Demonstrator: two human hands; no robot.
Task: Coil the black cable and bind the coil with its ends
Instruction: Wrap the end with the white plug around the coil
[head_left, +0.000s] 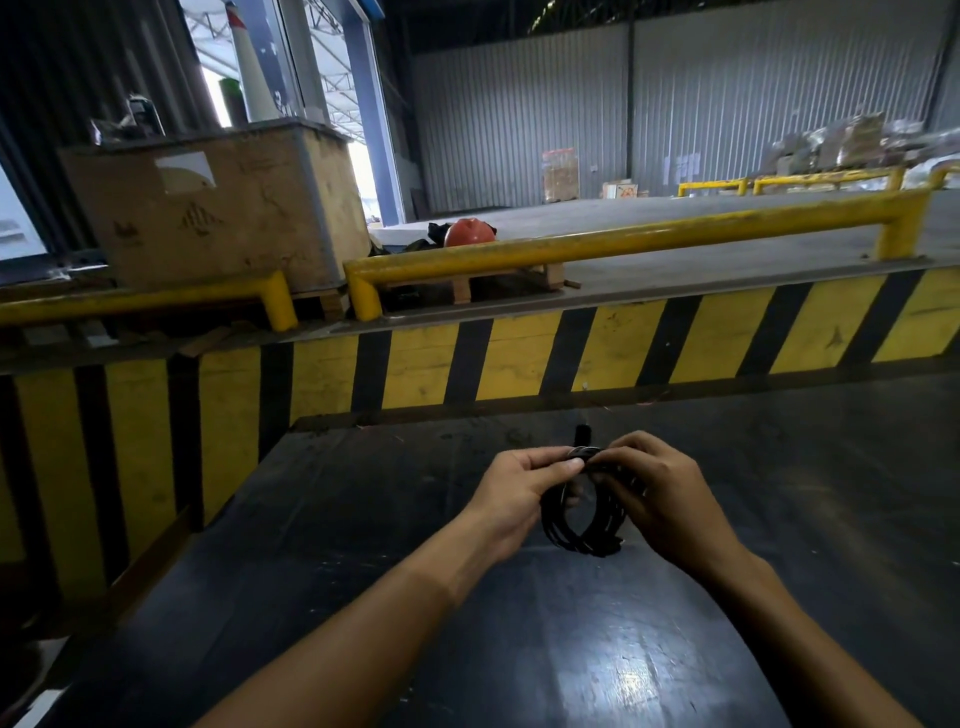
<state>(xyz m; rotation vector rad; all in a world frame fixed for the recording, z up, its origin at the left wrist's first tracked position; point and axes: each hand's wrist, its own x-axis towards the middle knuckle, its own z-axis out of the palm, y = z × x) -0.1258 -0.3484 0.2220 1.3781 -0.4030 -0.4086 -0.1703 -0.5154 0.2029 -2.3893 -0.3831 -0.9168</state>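
Both forearms reach over the dark table; the left hand and right hand pinch the black cable between them. Coiling looks done: loops hang below the grip. Binding seems underway, a plug end poking above the fingers.

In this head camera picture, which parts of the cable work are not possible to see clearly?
- Head view: the top of the black cable coil, where any binding would be, is covered by the left hand and right hand.
- The cable's ends: one dark tip shows above the fingers; the other is hidden.
- Separate loops: too dark against the black table to count.
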